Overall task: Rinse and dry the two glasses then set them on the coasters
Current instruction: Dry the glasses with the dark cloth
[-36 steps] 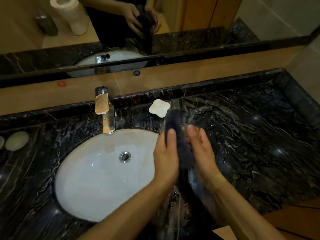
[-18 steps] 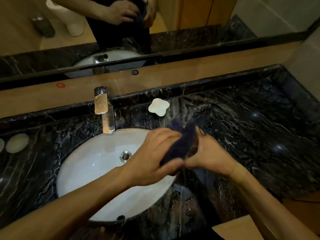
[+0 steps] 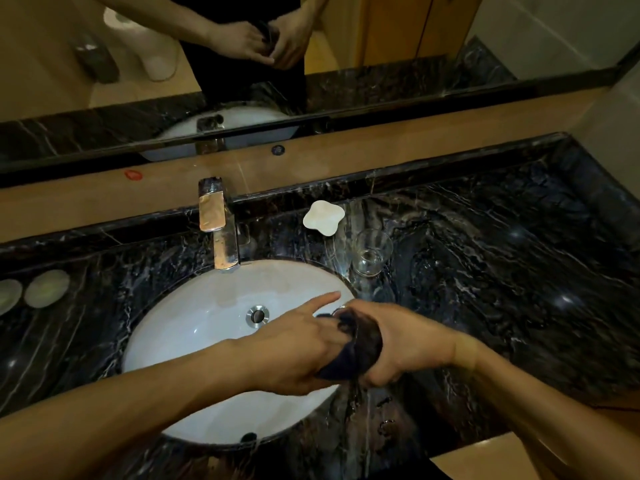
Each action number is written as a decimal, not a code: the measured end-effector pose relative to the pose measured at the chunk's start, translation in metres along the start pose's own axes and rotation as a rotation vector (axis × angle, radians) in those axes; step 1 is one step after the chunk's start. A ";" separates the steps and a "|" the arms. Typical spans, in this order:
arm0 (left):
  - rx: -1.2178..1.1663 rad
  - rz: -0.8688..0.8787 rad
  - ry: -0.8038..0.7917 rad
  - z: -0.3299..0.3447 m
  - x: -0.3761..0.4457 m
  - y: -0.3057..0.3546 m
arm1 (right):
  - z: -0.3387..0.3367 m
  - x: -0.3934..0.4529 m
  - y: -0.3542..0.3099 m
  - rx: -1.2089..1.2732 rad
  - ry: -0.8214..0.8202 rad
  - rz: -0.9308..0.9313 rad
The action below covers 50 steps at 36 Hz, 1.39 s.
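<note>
Two glasses are your concern, but start with what surrounds them: the dark marble counter spreads widest, with the white sink sunk into it below the tap. Your right hand is clamped around a dark cloth bunched over one glass, of which only a sliver of rim shows above the edge of the sink. Your left hand presses against the cloth with its forefinger stretched out straight; whether its other fingers pinch the fabric, you cannot tell from here. The second glass stands upright on the counter, near the pale flower-shaped dish. Two round coasters lie far off at the left end. Expect thin, brittle walls and a slick surface while wet, so hold low around the body, through the cloth, and avoid squeezing the rim. It likely weighs little; marble and basin are hard, so a slip could break it.
</note>
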<state>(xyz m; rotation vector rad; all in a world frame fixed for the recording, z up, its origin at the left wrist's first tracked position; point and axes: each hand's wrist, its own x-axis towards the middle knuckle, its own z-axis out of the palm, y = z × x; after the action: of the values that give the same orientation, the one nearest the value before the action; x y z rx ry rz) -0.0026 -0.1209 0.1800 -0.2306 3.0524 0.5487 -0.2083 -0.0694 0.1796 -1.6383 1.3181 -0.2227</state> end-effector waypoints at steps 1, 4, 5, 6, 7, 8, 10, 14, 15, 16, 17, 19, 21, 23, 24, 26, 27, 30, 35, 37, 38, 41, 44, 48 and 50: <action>-0.040 -0.033 0.063 0.003 -0.001 -0.002 | 0.002 0.000 -0.001 0.011 0.070 -0.020; -0.132 -0.139 0.206 0.011 0.002 -0.001 | 0.009 -0.001 -0.006 -0.094 0.230 -0.059; -0.169 -0.184 0.245 0.014 0.004 0.002 | 0.011 0.000 -0.006 -0.178 0.264 -0.068; -0.216 -0.233 0.273 0.015 0.006 0.005 | 0.014 0.000 -0.004 -0.258 0.293 -0.075; -0.280 -0.288 0.282 0.016 0.008 0.008 | 0.017 0.001 -0.002 -0.319 0.324 -0.096; -0.364 -0.348 0.271 0.015 0.010 0.011 | 0.019 0.002 0.000 -0.373 0.367 -0.131; -0.572 -0.480 0.238 0.015 0.015 0.014 | 0.023 0.005 0.005 -0.485 0.499 -0.205; -0.762 -0.690 0.400 0.010 0.028 0.020 | 0.027 0.011 0.007 -0.540 0.721 -0.234; -0.724 -0.687 0.410 0.008 0.028 0.019 | 0.026 0.012 0.006 -0.522 0.729 -0.232; -0.682 -0.656 0.400 0.004 0.027 0.018 | 0.022 0.012 0.004 -0.496 0.709 -0.225; -0.630 -0.590 0.373 0.000 0.024 0.015 | 0.015 0.010 0.001 -0.441 0.653 -0.213; -0.378 -0.361 0.280 -0.011 0.014 0.007 | -0.006 0.002 -0.004 -0.212 0.438 -0.151; -0.025 -0.101 0.219 -0.024 0.008 0.000 | -0.030 -0.006 -0.004 0.056 0.158 -0.073; 0.203 0.131 0.188 -0.036 0.009 -0.001 | -0.046 -0.008 -0.001 0.187 -0.132 -0.029; 0.289 0.233 0.158 -0.043 0.011 0.000 | -0.049 -0.008 0.000 0.182 -0.213 -0.026; 0.403 0.361 0.114 -0.052 0.015 -0.003 | -0.045 -0.004 0.003 0.134 -0.233 -0.029; 0.419 0.374 0.108 -0.054 0.016 -0.006 | -0.039 -0.001 0.006 0.110 -0.183 -0.045; 0.422 0.319 0.128 -0.054 0.016 -0.020 | -0.023 -0.003 0.008 0.090 0.147 -0.060; 0.130 -0.054 0.250 -0.041 0.022 -0.016 | -0.012 -0.002 0.001 -0.095 0.633 -0.047; -0.268 -0.350 0.333 -0.041 0.032 -0.003 | -0.011 0.005 0.004 -0.359 0.879 -0.116; -0.476 -0.472 0.403 -0.040 0.038 0.003 | -0.009 0.009 0.006 -0.457 0.982 -0.141; -0.745 -0.651 0.541 -0.038 0.051 0.015 | -0.007 0.015 0.008 -0.526 1.076 -0.111; -0.556 -0.583 0.485 -0.035 0.043 0.006 | -0.012 0.009 0.004 -0.386 0.844 -0.053; -0.213 -0.147 0.251 -0.044 0.026 -0.009 | -0.049 -0.005 -0.001 0.253 0.098 -0.035; -0.012 0.089 0.191 -0.049 0.027 -0.009 | -0.060 -0.006 -0.002 0.272 -0.160 -0.045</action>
<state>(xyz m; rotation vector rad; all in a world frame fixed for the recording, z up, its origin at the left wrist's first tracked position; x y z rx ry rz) -0.0279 -0.1504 0.2211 -0.1567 3.2584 0.5818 -0.2488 -0.0984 0.2139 -1.4251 1.0801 -0.2794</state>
